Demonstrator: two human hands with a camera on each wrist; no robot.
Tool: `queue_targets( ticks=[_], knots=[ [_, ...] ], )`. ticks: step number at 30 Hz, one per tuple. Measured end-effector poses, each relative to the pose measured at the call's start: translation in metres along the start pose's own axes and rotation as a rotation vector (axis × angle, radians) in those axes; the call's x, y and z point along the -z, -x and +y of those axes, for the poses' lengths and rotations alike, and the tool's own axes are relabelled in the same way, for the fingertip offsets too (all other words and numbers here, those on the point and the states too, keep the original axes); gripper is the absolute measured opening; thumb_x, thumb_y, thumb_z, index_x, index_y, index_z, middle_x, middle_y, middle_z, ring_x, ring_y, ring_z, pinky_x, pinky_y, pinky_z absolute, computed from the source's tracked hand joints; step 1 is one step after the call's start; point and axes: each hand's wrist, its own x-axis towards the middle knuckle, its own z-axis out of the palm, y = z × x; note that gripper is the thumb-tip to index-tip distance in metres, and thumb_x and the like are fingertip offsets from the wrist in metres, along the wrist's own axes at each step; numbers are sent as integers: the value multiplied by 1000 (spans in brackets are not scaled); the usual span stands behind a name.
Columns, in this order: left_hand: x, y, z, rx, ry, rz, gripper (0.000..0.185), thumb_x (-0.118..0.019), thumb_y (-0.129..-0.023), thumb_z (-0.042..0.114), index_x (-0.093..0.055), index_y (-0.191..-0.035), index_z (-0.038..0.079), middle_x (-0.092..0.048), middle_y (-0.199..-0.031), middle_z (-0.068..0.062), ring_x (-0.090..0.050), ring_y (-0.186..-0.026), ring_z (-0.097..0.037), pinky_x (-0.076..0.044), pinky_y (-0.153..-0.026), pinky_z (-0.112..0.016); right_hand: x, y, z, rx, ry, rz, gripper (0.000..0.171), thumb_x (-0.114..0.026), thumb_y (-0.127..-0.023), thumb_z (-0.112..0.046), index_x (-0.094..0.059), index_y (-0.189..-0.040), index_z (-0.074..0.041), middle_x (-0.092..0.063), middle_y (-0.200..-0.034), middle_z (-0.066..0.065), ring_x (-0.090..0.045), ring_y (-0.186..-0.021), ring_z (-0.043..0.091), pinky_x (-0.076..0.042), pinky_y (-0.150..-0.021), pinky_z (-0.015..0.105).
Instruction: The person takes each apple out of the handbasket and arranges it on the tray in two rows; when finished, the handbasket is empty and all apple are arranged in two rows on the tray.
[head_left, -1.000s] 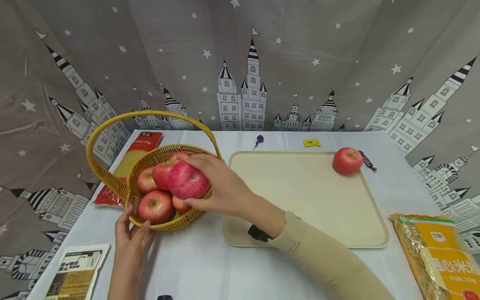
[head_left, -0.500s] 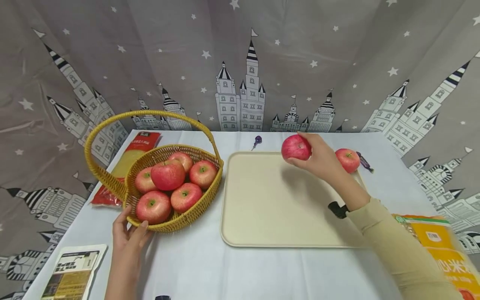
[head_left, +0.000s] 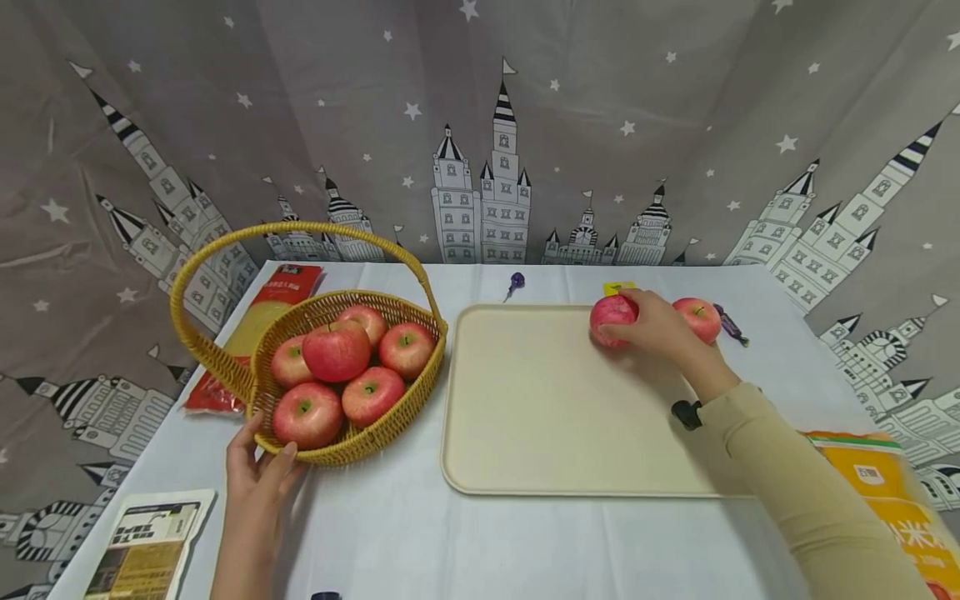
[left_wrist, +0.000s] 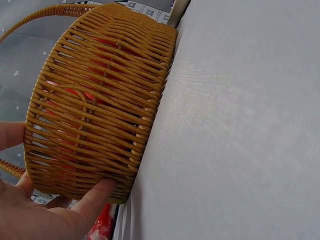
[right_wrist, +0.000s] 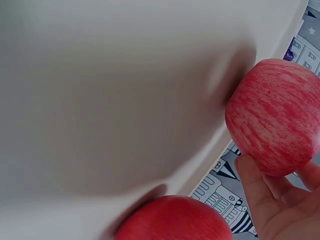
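Right arm (head_left: pixel 802 483) outstretched, the right hand (head_left: pixel 656 327) has its fingers curled round a red apple (head_left: pixel 611 322) at the far edge of a beige tray (head_left: pixel 540 408), lower and further right than half a second ago. The left hand (head_left: pixel 257 483) holds a wicker basket (head_left: pixel 393 427) with bent fingers.

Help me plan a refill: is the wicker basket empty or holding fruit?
Not empty: in the head view, six apples lie inside the wicker basket, one on top of others.
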Motion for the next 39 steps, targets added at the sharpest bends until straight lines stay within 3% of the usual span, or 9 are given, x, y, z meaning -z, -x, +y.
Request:
queue_targets(
  ticks=[14, 24, 28, 31, 35, 39],
  knots=[
    [0, 1, 3, 25, -38, 17, 64, -53, -99, 12, -17, -150, 22, -4, -157, -7, -28, -134, -21, -49, -79, -13, -10, 1, 1, 36, -28, 61, 87, -76, -81, -41, -34, -145, 0, -43, -132, 25, -42, -120, 42, -46, -92, 59],
    [0, 3, 2, 3, -34, 16, 62, -52, -99, 9, -18, -150, 20, -5, -156, -8, -32, -129, -18, -49, -80, -13, -13, 3, 1, 38, -31, 70, 89, -76, -80, -44, -34, -146, -2, -42, -134, 24, -42, -120, 41, -46, -92, 59],
    [-1, 3, 1, -13, -23, 10, 59, -51, -99, 7, -21, -148, 21, -9, -154, -10, -37, -122, -12, -50, -80, -14, -1, 6, -3, 12, -41, 72, 93, -74, -81, -46, -28, -150, -4, -35, -144, 25, -38, -125, 43, -41, -97, 61],
    [-2, 3, 1, -13, -32, 2, 59, -51, -99, 8, -21, -149, 22, -8, -154, -9, -36, -125, -16, -49, -80, -13, 15, 8, -11, -5, -55, 107, 94, -72, -83, -46, -23, -152, -4, -31, -148, 25, -35, -128, 44, -37, -100, 61],
    [-3, 3, 2, -10, -44, 2, 60, -50, -99, 8, -20, -150, 21, -7, -155, -9, -30, -131, -22, -49, -81, -13, 30, 11, -27, 18, -104, 172, 96, -72, -81, -52, -24, -153, -8, -31, -150, 19, -37, -129, 42, -37, -100, 61],
    [-3, 3, 3, -3, -48, 11, 61, -51, -99, 9, -18, -150, 21, -5, -156, -8, -29, -133, -23, -49, -81, -12, 31, 12, -51, 65, -131, 171, 96, -73, -80, -54, -26, -153, -13, -29, -152, 15, -38, -130, 38, -36, -102, 61]
  ],
)
